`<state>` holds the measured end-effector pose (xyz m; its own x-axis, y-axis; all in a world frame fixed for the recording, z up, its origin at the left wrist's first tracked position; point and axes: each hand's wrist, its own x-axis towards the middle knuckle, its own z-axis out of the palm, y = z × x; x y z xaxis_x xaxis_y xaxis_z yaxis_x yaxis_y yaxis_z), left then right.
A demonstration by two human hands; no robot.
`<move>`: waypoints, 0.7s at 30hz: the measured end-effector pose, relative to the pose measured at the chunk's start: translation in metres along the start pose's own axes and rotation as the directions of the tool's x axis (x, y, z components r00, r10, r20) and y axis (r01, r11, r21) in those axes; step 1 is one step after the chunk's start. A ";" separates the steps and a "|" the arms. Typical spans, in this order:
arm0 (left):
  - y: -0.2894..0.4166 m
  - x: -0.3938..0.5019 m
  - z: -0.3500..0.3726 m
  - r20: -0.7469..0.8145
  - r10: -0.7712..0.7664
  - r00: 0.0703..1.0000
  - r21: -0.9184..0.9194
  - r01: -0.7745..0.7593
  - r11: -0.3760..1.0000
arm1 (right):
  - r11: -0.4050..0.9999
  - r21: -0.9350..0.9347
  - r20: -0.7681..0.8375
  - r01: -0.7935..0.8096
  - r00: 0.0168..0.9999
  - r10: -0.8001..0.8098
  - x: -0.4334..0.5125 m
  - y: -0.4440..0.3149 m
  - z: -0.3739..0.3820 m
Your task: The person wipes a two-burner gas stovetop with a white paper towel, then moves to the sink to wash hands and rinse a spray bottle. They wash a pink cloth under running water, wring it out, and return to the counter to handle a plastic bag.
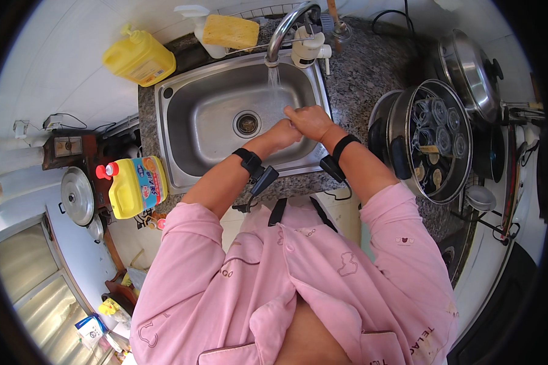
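Water runs from the curved metal faucet (287, 34) into the stainless steel sink (201, 159). My left hand (283, 135) and my right hand (311, 122) meet over the right part of the basin, just below and to the right of the stream. Their fingers are curled and touch each other; whether something small is between them cannot be seen. The drain (247, 124) lies to the left of my hands. Both wrists wear black straps with small black devices.
Yellow jugs (141, 59) (134, 187) stand left of the sink. Behind it are a yellow sponge (230, 32), a white spray bottle (210, 48) and a white faucet filter (307, 48). On the right, a large steel pot (466, 182) holds glass-like items, near a domed lid (472, 73).
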<state>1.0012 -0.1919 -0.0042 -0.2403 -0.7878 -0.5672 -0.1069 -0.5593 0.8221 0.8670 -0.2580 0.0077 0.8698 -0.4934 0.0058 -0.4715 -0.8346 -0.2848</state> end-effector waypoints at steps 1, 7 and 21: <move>-0.002 0.002 -0.001 0.009 -0.012 1.000 -0.009 0.012 1.000 | 1.000 -0.003 -0.010 -0.018 1.000 0.018 -0.002 0.000 0.002; -0.013 0.024 -0.025 0.165 -0.101 0.981 -0.272 0.144 0.952 | 0.863 0.222 -0.260 -0.453 0.826 0.500 -0.013 0.014 0.021; 0.000 -0.002 -0.038 -0.444 -0.029 0.895 0.851 0.432 0.300 | 0.042 0.993 0.003 -0.114 0.363 0.932 0.049 0.102 0.018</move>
<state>1.0384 -0.2004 -0.0049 0.2165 -0.8041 -0.5537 -0.9566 -0.2879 0.0440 0.8646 -0.3631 -0.0385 -0.1235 -0.9561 -0.2657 0.0256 0.2646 -0.9640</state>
